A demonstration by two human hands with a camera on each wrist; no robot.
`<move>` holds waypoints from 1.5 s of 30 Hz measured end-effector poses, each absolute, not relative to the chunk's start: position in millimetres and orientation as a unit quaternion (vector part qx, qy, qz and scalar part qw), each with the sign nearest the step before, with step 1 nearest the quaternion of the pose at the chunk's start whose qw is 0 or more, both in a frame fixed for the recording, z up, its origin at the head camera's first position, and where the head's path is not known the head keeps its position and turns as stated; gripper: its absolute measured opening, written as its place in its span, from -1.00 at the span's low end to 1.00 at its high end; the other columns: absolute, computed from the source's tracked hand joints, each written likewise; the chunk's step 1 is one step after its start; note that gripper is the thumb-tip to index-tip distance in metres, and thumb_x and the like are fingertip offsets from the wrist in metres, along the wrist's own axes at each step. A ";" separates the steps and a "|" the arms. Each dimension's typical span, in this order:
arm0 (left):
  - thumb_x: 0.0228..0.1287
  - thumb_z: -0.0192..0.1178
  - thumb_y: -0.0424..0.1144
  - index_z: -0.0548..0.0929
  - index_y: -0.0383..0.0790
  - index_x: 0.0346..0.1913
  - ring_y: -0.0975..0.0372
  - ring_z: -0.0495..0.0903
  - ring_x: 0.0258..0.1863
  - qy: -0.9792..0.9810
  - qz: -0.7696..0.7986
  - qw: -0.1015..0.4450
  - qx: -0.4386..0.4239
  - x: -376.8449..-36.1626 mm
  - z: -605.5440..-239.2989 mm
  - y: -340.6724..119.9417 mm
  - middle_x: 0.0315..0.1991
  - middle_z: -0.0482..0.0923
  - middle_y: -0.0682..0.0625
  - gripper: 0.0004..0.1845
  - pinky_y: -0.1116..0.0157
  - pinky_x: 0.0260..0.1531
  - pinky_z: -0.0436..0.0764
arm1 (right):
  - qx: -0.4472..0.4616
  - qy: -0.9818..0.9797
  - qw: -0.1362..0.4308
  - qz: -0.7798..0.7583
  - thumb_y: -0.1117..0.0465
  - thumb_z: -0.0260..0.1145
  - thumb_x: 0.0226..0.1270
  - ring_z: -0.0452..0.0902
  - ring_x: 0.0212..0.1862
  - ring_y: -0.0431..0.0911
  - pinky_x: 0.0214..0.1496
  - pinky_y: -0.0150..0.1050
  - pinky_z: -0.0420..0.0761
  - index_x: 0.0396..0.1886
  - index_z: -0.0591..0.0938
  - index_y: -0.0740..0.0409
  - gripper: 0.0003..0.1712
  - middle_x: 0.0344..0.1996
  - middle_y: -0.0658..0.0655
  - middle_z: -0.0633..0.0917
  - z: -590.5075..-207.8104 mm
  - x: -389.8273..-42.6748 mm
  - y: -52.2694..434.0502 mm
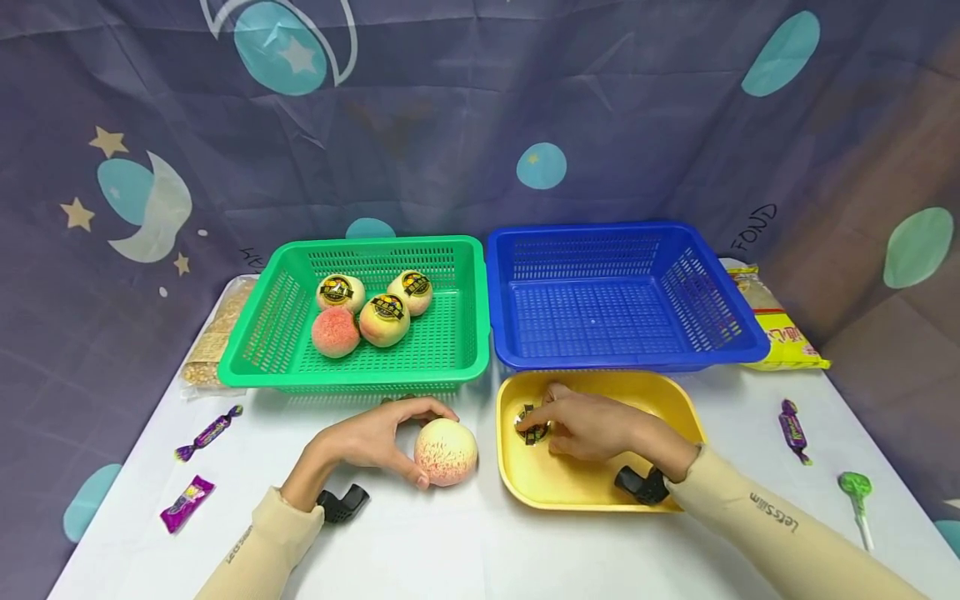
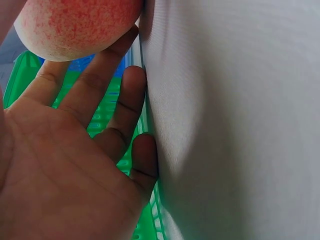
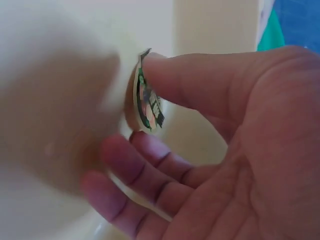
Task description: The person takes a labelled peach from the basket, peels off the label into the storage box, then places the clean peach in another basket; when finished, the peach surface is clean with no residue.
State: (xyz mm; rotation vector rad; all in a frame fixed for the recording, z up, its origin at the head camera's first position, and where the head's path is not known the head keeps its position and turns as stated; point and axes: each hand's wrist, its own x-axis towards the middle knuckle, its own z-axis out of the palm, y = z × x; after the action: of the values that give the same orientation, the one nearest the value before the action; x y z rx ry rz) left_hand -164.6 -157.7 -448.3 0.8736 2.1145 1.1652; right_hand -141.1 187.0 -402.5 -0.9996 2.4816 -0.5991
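Note:
My left hand (image 1: 367, 437) grips a pale pink-and-cream peach (image 1: 446, 452) between thumb and fingers, low over the white table. In the left wrist view, the peach (image 2: 75, 27) sits by the upper fingers, while the lower fingers lie loosely bent beside the tabletop. Down inside the yellow tray (image 1: 585, 495), my right hand (image 1: 592, 425) pinches a round black-and-gold sticker (image 1: 531, 427) by its edges. The right wrist view shows that sticker (image 3: 150, 102) curved between the thumb and a fingertip, close to the tray's floor.
Behind the left hand, a green basket (image 1: 352, 380) contains several peaches, most with round labels. A blue basket (image 1: 600, 317) stands behind the tray. Bagged goods flank both baskets. Wrapped candies (image 1: 187, 503) lie at left, with a purple candy (image 1: 793, 432) and green lollipop (image 1: 856, 485) at right.

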 end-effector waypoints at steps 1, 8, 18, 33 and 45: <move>-0.25 0.71 -0.11 0.55 0.20 0.24 0.24 0.53 0.24 0.790 0.435 0.282 0.328 -164.7 -448.2 -157.8 0.19 0.58 0.20 -0.15 0.09 0.37 0.41 | -0.360 0.884 0.200 -0.220 0.34 0.36 0.30 0.36 -0.28 -0.20 -0.22 -0.40 0.43 0.19 0.71 0.00 -0.54 -0.24 0.07 0.53 -401.7 -141.5 188.1; -0.25 0.71 -0.13 0.54 0.22 0.23 0.23 0.52 0.24 0.778 0.455 0.285 0.328 -162.5 -445.4 -159.6 0.18 0.59 0.22 -0.15 0.00 0.38 0.37 | -0.375 0.868 0.204 -0.252 0.25 0.39 0.35 0.40 -0.35 -0.31 -0.25 -0.42 0.48 0.24 0.67 0.07 -0.55 -0.21 0.09 0.62 -389.4 -144.1 200.8; -0.18 0.69 -0.10 0.53 0.19 0.25 0.27 0.59 0.10 0.767 0.440 0.260 0.388 -156.7 -418.3 -156.3 0.12 0.62 0.18 -0.17 0.17 0.17 0.55 | -0.390 0.840 0.212 -0.314 0.09 0.31 0.48 0.54 -0.29 -0.33 -0.24 -0.35 0.62 0.20 0.66 -0.02 -0.65 -0.15 0.01 0.74 -362.3 -143.4 230.8; -0.15 0.68 -0.18 0.51 0.14 0.30 0.21 0.62 0.09 0.762 0.464 0.209 0.401 -169.5 -355.4 -143.7 0.17 0.61 0.14 -0.14 0.21 0.09 0.64 | -0.241 0.925 -0.055 -0.288 0.21 0.50 0.27 0.54 -0.06 -0.19 -0.02 -0.27 0.59 0.19 0.68 -0.04 -0.53 -0.02 0.02 0.73 -347.8 -148.8 301.7; -0.10 0.64 -0.23 0.52 0.11 0.29 0.15 0.63 0.02 0.780 0.489 0.130 0.369 -218.3 -334.1 -124.1 0.13 0.64 0.10 -0.19 -0.02 -0.08 0.65 | -0.062 0.975 -0.082 -0.199 -0.19 0.44 0.23 0.04 0.33 0.56 -0.01 0.44 0.01 0.58 0.17 0.27 0.11 0.48 0.53 0.23 -371.3 -160.6 368.1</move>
State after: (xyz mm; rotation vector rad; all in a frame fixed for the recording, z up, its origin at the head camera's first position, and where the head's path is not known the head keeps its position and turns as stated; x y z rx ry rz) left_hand -218.3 -124.1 -334.1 1.0708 2.2661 1.4196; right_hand -160.6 368.1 -371.3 -0.2056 3.2332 -0.6593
